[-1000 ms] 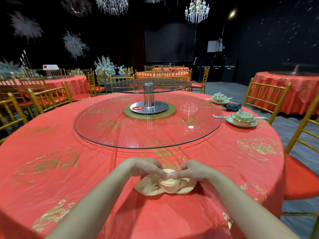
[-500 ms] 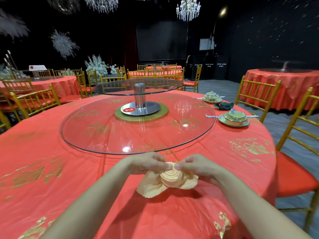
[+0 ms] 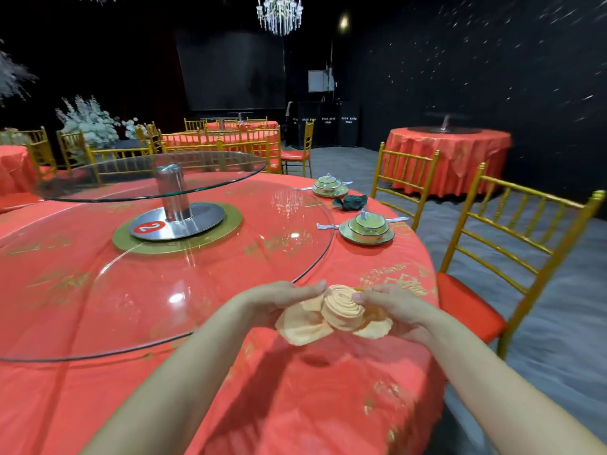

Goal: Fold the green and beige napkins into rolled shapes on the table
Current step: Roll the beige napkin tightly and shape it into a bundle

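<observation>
The beige napkin [image 3: 341, 311] is rolled into a spiral rose with two leaf-like flaps spread below it. It hangs a little above the red tablecloth [image 3: 295, 405], casting a shadow there. My left hand [image 3: 279, 298] holds its left side and my right hand [image 3: 394, 310] holds its right side, fingers pinching the roll from both flanks. The green napkin [image 3: 350, 201], rolled into a similar rose, lies on the table at the far right between two place settings.
A glass turntable [image 3: 147, 290] covers the table's middle, with a raised glass tier on a metal post [image 3: 172, 192]. Two covered bowls on plates [image 3: 366, 226] [image 3: 329, 186] sit at the right rim. Gold chairs [image 3: 512, 254] stand to the right.
Both hands have lifted the beige rolled napkin off the tablecloth and carried it rightward along the table's edge. My head has turned right, so the table setting now shows more to the left.
</observation>
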Tool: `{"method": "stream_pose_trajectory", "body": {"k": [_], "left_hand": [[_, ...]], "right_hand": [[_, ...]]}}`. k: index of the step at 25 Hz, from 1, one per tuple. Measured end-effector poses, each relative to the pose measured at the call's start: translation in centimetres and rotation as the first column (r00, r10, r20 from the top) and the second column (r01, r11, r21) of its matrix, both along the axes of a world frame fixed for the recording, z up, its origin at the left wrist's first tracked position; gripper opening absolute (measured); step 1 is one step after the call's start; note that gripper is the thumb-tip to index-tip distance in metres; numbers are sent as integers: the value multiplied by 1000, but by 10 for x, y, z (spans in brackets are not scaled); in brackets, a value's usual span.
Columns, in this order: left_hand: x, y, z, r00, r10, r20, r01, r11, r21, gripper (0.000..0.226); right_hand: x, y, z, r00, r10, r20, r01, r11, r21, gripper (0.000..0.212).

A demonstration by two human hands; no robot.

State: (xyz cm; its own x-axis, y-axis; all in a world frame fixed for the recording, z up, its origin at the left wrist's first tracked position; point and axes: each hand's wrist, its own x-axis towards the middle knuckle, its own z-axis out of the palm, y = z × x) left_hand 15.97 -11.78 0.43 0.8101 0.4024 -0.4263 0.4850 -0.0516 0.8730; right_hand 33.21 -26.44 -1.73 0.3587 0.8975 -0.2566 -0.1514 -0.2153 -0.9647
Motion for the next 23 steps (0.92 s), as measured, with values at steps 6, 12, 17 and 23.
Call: {"method": "stream_pose_trajectory", "body": {"k": [6,12,17,23], "left_hand": [[84,24,-16,983,183,21,-184,982,48,18],[175,56,-40,946,297,130,-324,871,370,24],[201,73,-55,954,292,70,-268,723,636,18],[215,36,-64,987,-104,124,-80,353,932,74]], "right_hand": [[78,20,-15,980,-197,-37,196,980,-24,19],[142,61,-20,937,-348,-8,347,936,-63,9],[167,95,-31,952,-252,172,280,946,-164,22],[173,102,-31,975,-167,146,192,964,-185,9]]}}
